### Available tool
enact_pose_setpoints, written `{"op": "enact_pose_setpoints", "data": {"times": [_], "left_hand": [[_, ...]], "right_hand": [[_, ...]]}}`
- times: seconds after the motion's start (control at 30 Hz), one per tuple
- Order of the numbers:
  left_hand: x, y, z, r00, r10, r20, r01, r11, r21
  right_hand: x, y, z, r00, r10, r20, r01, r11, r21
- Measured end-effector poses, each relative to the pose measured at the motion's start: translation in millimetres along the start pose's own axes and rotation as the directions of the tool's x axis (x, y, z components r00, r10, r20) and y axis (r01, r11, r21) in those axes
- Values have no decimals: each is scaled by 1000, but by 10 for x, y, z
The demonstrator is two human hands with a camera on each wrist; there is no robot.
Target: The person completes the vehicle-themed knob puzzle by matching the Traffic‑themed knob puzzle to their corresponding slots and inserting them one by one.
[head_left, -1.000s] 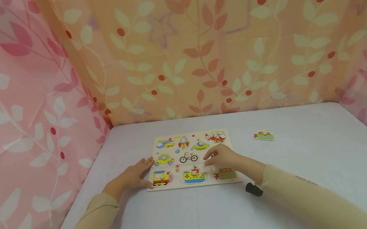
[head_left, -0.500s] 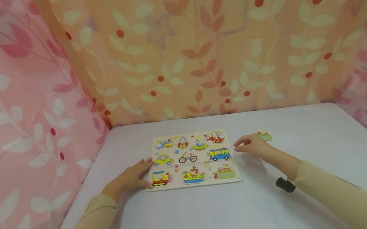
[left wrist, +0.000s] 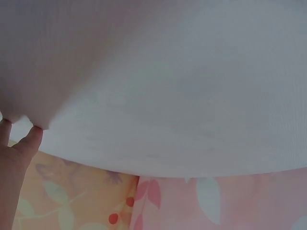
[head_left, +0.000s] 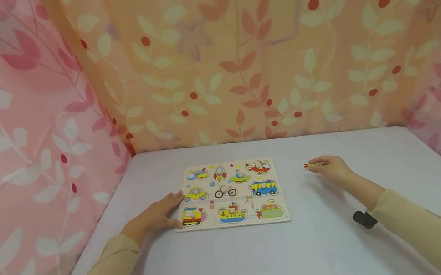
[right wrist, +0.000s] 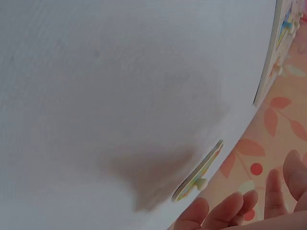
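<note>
My left hand [head_left: 153, 217] rests at the left edge of a wooden knob puzzle board [head_left: 253, 218], fingers spread and thumb near the lower corner. In the left wrist view only a few fingertips [left wrist: 33, 136] show. My right hand [head_left: 332, 169] is over the loose submarine puzzle piece [head_left: 306, 166], hiding most of it in the head view. From the right wrist view, the submarine piece lies on the table with its knob up, and loosely bent fingertips [right wrist: 194, 211] hover just beside the knob. The board's submarine picture [head_left: 270, 210] shows no knob.
Other knobbed pieces sit in the board, among them a bus [head_left: 264, 188], a ship [head_left: 232, 212] and a train [head_left: 192, 216]. A white cloth covers the table [head_left: 236, 264]. Flowered curtains [head_left: 211, 65] hang behind it and at both sides.
My right hand has moved from over the bus on the board rightward to the loose submarine piece, leaving the bus in its place. My left hand has stayed at the board's edge.
</note>
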State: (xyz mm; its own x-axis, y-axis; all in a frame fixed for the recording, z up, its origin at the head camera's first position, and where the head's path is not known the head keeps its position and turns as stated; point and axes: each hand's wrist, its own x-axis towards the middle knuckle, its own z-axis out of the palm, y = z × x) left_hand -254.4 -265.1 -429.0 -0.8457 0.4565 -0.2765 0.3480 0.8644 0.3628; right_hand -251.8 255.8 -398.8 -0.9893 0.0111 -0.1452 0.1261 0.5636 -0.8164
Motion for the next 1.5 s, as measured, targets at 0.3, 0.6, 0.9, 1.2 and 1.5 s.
{"op": "enact_pose_setpoints", "data": {"times": [0.3,0.6,0.9,1.2,1.5], "left_hand": [[1,5,20,1000,-18,11,18,1000,-17],[-4,28,-6,1000,-27,11,27,1000,-8],[7,42,-23,1000,-8,4,8,1000,-8],[15,25,-13,1000,-30,2,30,999,-21],[14,-12,23,1000,-12,-8,12,1000,-22]], "right_hand": [[199,246,-152,993,111,-30,-110,993,42],[366,391,-275,991,130,29,-131,990,54],[483,378,-313,981,112,161,-117,993,20],[597,401,-258,975,201,95,-202,979,1],[612,407,-188,974,227,14,-227,973,48]]}}
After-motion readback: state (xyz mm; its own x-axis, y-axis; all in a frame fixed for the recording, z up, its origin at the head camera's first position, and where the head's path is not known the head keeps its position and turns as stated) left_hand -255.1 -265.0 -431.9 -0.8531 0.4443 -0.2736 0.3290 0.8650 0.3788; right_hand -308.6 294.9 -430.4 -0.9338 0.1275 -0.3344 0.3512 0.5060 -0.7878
